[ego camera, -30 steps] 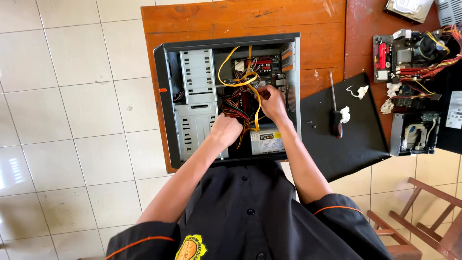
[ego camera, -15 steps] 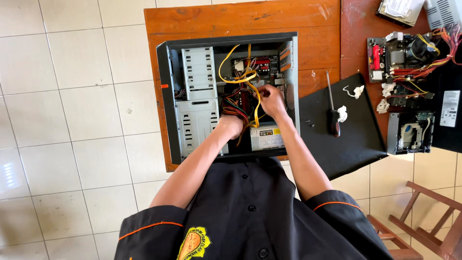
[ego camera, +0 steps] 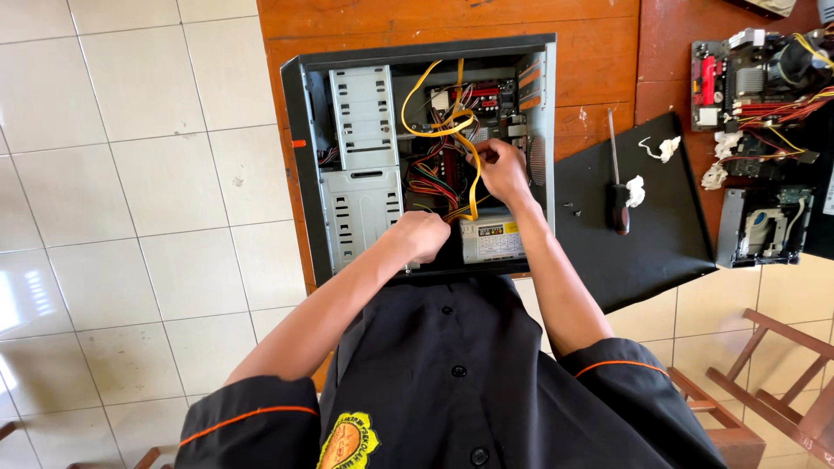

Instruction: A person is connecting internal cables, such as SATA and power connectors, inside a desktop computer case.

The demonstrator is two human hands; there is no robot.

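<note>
left hand [ego camera: 423, 234] fingertips buried in cable bundle [ego camera: 434, 178], grip unreadable | right hand [ego camera: 499, 167] fingers curled over yellow cable [ego camera: 473, 174], contact point concealed | motherboard [ego camera: 473, 100] mostly masked by wiring | second motherboard [ego camera: 769, 74] cropped at right edge | wooden chair [ego camera: 773, 382] cut off at corner | screws [ego camera: 572, 208] too small to count

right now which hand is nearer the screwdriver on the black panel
The right hand. It is inside the open computer case, by the wall facing the screwdriver. The left hand sits lower and farther left, deeper in the case.
</note>
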